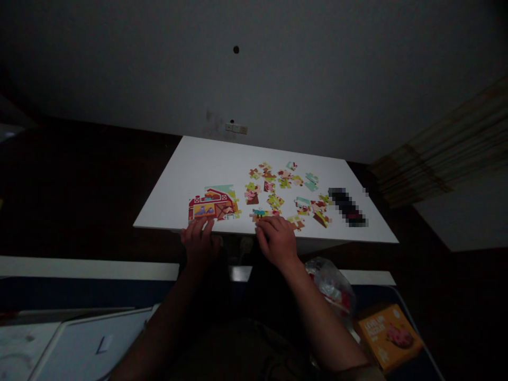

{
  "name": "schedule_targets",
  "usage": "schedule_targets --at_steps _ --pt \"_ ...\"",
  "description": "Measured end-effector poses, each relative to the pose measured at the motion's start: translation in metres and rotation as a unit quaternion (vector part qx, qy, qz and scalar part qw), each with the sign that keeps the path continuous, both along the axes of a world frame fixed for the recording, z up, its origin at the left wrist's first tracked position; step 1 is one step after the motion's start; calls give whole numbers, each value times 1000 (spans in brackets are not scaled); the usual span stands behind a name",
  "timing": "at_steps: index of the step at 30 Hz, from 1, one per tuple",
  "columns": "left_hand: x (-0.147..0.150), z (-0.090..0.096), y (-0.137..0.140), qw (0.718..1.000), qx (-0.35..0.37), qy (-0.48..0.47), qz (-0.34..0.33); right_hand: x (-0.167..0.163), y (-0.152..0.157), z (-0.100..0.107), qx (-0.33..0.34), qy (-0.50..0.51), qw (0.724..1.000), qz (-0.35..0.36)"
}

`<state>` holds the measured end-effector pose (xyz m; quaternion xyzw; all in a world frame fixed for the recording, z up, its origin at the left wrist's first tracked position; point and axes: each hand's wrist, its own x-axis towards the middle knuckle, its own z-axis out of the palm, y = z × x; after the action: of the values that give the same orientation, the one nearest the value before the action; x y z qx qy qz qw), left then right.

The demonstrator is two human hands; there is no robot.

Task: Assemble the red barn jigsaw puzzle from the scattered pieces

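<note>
On the white table [159, 203], a partly joined jigsaw section [222, 203] shows a red barn with purple shapes below its roof. My left hand [199, 242] lies at the table's front edge, fingers extended and apart, fingertips at the section's lower border. My right hand [279, 241] rests over the same edge farther right, its fingers loosely bent and the thumb apart. Its fingertips reach a teal-and-brown puzzle piece [259, 212]; whether they press on it I cannot tell. Loose puzzle pieces [275, 201] spread across the table's middle and right, some joined in small groups.
A dark pixelated object [347, 206] lies at the table's right. Below the table are a clear plastic bag [331, 286] and an orange puzzle box [389, 336] on the right, and a whiteboard-like panel [107, 344] on the left. A wall [278, 95] stands behind the table.
</note>
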<state>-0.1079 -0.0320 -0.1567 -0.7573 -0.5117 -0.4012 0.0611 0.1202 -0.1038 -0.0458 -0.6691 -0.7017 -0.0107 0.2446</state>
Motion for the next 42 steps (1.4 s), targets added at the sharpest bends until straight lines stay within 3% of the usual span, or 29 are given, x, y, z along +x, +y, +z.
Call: schedule_targets --at_steps 6,12,17,22,28,33,36,42 --pt "3 3 1 1000 -8 -19 11 33 -6 -10 28 14 999 -21" --pt "2 2 1 999 -16 -35 -9 39 -13 -13 52 32 998 -14" --pt "2 -1 2 1000 22 -11 -10 45 -30 -23 84 43 992 -85" --pt "2 -3 4 1000 -2 -7 8 59 -44 -32 103 39 982 -151" --pt "3 -4 6 1000 -2 -14 -2 71 -43 -31 72 20 986 -150" --pt "3 -6 6 1000 26 -2 -7 73 -34 -31 102 17 985 -140" --pt "3 -7 7 999 36 -8 -11 63 -31 -32 108 24 989 -98" --pt "4 -8 11 998 64 -18 -22 36 -24 -25 55 19 998 -32"
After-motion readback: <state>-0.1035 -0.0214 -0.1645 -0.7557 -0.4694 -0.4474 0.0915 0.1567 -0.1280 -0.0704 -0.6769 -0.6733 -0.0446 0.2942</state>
